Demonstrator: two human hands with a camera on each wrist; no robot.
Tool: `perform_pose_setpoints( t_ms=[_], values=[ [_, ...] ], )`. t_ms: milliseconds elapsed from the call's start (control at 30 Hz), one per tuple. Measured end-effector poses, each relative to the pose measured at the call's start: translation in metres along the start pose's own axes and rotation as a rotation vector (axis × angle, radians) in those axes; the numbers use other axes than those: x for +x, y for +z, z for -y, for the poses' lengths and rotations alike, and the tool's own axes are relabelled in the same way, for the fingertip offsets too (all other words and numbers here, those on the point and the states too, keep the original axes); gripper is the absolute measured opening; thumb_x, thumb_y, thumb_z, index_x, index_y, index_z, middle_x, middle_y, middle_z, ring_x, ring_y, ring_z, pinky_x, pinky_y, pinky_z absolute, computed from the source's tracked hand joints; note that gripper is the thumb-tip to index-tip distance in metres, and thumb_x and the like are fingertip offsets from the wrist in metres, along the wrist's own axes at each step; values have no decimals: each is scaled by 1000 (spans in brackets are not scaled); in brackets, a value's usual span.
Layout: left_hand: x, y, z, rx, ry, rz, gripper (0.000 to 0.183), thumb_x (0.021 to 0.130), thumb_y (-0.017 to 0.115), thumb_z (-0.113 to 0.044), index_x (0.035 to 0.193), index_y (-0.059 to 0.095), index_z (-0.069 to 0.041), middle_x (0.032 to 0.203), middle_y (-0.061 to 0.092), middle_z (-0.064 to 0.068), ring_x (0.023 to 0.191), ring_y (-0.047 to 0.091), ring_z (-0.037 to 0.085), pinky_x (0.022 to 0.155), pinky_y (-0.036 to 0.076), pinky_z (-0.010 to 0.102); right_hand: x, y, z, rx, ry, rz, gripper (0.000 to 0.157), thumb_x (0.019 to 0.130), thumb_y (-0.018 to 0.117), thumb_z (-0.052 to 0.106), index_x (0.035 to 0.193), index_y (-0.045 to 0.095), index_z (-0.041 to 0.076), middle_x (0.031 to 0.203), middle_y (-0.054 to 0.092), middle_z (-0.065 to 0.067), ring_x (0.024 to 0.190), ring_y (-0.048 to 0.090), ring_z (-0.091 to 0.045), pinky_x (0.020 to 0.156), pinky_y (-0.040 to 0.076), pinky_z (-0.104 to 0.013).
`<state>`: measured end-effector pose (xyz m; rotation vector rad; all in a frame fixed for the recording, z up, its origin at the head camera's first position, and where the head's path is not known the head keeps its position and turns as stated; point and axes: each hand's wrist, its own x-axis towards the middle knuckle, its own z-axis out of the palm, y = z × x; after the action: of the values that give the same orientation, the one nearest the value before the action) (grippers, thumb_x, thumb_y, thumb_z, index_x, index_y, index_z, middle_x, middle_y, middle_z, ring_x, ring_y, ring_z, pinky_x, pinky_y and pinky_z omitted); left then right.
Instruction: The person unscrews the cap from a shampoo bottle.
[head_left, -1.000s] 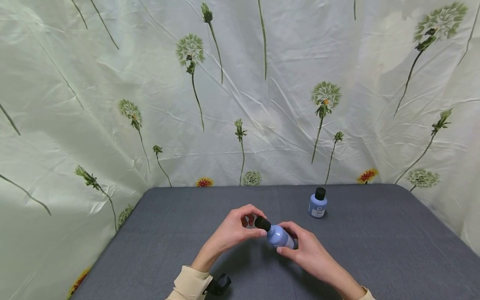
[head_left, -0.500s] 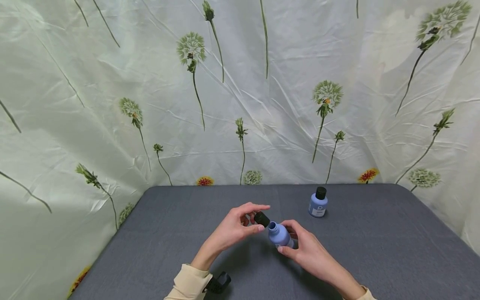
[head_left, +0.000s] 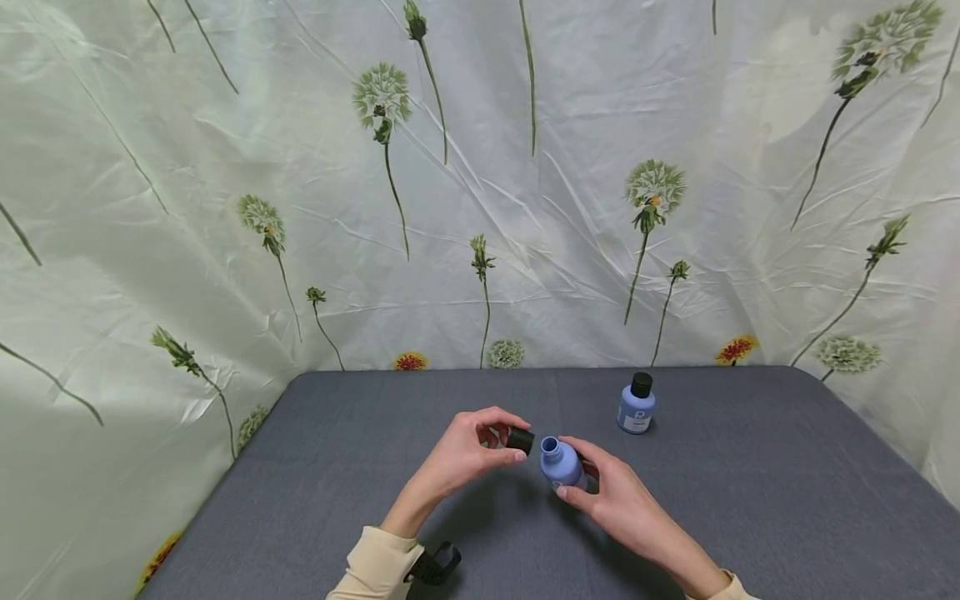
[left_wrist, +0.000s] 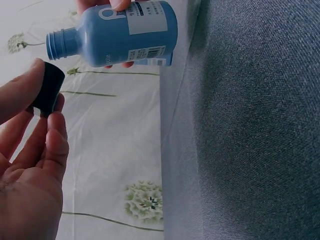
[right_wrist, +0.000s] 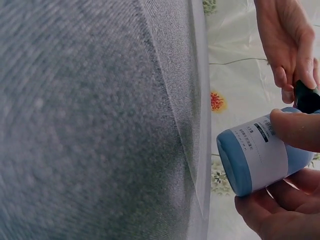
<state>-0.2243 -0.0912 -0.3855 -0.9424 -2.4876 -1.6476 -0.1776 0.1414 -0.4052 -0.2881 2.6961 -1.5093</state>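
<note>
Two bare hands are held up over the table [head_left: 337, 475], close to each other. The left hand [head_left: 461, 454] pinches a black cap [head_left: 520, 441] between its thumb and bent fingertips, with only a small gap between them. The cap is short and round, like a little cup. The right hand [head_left: 618, 504] has its thumb on one side of a blue bottle [head_left: 561, 468] and its fingers curled round the other side, spread just as wide as the bottle.

The blue bottle is off the table and tips a bit toward the left hand. Its top is open. It looks smooth, with a fat round body, soft sloping shoulders and a thin neck [left_wrist: 64, 44] with ridges going round it. A flat white label [left_wrist: 147, 19] with small dark print is on its side. The cap is just beside the neck, not touching it.

Farther back on the right, a second bottle [head_left: 636, 412] stands straight up on the table with its black cap on. It is blue too, with a pale label.

The table has a dark gray cover with tiny woven lines and round back corners. Behind it hangs a shiny, wrinkly pale cloth [head_left: 555, 292] with fluffy dandelions and long thin stems on it. The left sleeve [head_left: 378, 562] is cream.
</note>
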Motion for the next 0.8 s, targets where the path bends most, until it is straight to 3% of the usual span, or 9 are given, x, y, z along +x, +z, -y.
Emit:
perform_pose_setpoints(
  t_ms=[400, 633, 800],
  values=[
    [1, 2, 2, -84, -85, -43, 32, 80, 79, 4, 107, 67, -8, 97, 67, 3, 76, 61, 20, 69, 50, 30, -2, 3, 1, 88, 10, -32, 61, 80, 82, 7, 135, 54, 9, 134, 56, -12, 121, 56, -39, 96, 45, -52],
    [1, 3, 5, -176, -114, -22, 29, 79, 80, 3, 99, 61, -7, 100, 65, 8, 84, 68, 21, 70, 55, 29, 1, 4, 2, 102, 40, -26, 60, 82, 81, 8, 135, 53, 9, 134, 56, -12, 124, 53, -39, 98, 44, -53],
    [1, 2, 5, -120, -104, -14, 28, 78, 82, -2, 95, 61, -10, 101, 65, 5, 84, 68, 20, 72, 55, 31, 1, 3, 1, 101, 46, -26, 60, 82, 81, 9, 135, 53, 8, 134, 56, -11, 124, 53, -38, 99, 43, -53]
  ],
)
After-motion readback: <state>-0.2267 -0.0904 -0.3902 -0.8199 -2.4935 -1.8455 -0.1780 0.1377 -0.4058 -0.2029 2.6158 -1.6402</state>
